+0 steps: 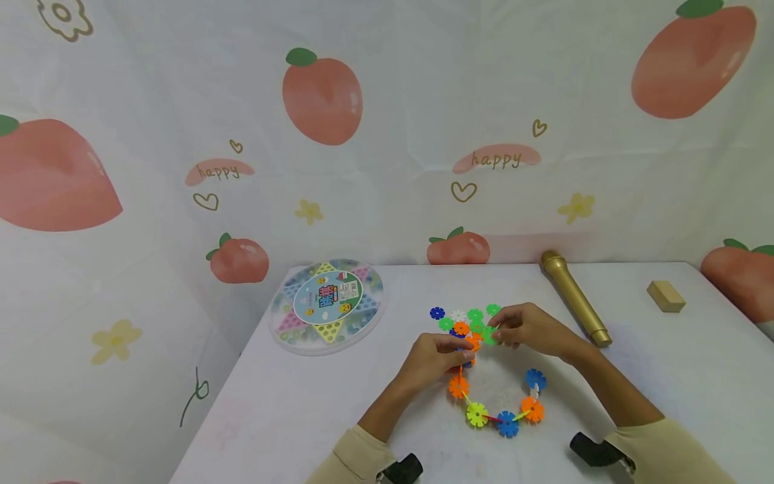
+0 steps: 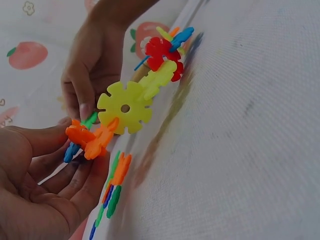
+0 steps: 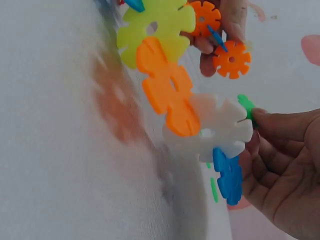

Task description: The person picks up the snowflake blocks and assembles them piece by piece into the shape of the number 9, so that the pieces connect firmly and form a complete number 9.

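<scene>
A curved chain of slotted flower-shaped plastic discs, with a yellow-green disc [image 1: 477,415] and a blue disc [image 1: 507,425] at its near side, lies in front of the person. My left hand [image 1: 426,363] pinches an orange disc [image 2: 92,139] at the chain's left end between thumb and fingers. Just to its right, my right hand [image 1: 535,328] pinches a green disc [image 3: 246,107] by its edge, close to that orange one. The chain's other end, a blue disc [image 1: 535,379], is below the right hand. A white disc [image 3: 215,127] joins it to an orange one [image 3: 167,87].
Loose discs, among them a dark blue one [image 1: 437,313] and a green one [image 1: 475,314], lie just beyond the hands. A round game box [image 1: 328,306] sits at back left. On the right are a gold microphone-shaped tube [image 1: 574,296] and a tan block [image 1: 666,296].
</scene>
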Motion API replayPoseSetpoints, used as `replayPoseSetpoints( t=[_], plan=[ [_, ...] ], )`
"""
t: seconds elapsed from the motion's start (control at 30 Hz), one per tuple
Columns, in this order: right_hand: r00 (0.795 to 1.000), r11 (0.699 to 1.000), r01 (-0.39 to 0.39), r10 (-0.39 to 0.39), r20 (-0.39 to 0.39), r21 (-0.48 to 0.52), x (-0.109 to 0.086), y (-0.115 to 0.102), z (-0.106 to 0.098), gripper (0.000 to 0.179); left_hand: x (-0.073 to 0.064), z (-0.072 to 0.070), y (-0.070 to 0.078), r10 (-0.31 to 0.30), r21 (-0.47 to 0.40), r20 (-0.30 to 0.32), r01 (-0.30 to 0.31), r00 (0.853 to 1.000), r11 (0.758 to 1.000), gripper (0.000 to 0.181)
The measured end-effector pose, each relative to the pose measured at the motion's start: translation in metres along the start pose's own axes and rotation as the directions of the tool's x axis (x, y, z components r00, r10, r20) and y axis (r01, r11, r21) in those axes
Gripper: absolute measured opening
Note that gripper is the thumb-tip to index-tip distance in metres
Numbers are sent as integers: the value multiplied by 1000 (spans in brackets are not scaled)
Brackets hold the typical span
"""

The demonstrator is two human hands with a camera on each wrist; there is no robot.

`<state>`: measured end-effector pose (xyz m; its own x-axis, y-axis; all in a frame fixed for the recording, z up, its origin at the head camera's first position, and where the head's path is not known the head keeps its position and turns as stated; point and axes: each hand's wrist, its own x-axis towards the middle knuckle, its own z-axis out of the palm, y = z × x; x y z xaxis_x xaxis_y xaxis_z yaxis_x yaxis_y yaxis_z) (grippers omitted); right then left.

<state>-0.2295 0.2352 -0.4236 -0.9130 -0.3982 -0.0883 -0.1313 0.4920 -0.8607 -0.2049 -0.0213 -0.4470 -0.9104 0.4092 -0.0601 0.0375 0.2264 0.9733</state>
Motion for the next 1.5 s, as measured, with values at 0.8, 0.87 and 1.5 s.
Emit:
replayPoseSetpoints(
  t=[0.8,0.87,1.5],
  plan=[
    [997,997,61,-63,42,44,-9,-5,5,26,1,-3,-2,-65,-92,36,68,997,993,19],
    [997,997,64,-66,35,40,-10,-5,5,27,1,-2,-2,-64,-99,39,67,997,993,19],
    [994,993,104,-105,17,47,-10,-2,5,22,2,0,0,-48,-152,35,53,998,987,17]
  ],
)
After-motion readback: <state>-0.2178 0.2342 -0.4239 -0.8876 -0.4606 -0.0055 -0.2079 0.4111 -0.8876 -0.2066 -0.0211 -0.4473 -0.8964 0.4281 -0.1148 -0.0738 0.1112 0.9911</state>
